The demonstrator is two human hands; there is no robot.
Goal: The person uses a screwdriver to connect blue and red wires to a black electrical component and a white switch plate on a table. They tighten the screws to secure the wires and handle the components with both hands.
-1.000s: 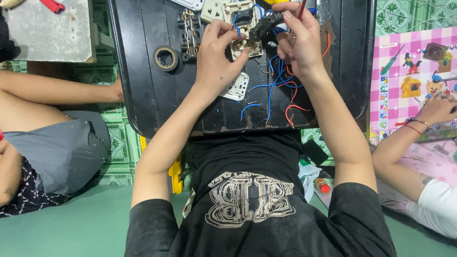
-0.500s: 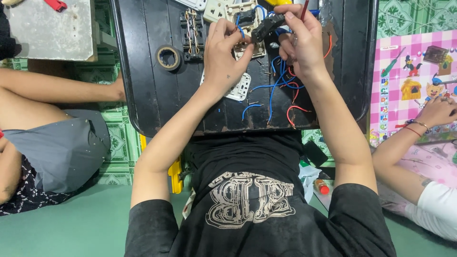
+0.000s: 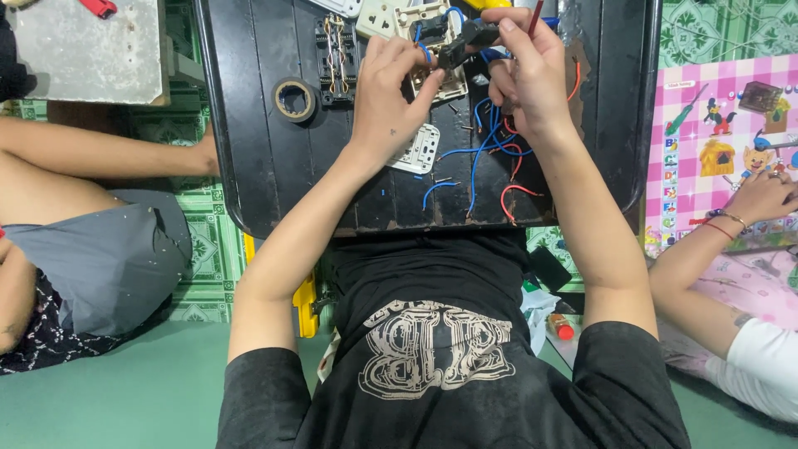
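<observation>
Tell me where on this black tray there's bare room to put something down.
The black tray is bare along its left side, below the tape roll and left of the left hand. It is crowded under both hands: the socket plate, blue and red wires, and parts around the right hand.

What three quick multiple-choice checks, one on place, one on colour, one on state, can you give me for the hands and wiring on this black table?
1. Where does the tape roll lie?
A. Left of the left hand on the black table
B. On the floor
C. On the picture mat

2. What colours are the loose wires below the hands?
A. Green and yellow
B. Blue and red
C. All white

3. What is the right hand doing?
A. Resting flat and bare
B. Lying in the lap
C. Gripping a thin red tool

Answers: 1 A, the roll sits on the table beside the left hand; 2 B, blue and red strands show; 3 C, its fingers close around the tool.
</observation>
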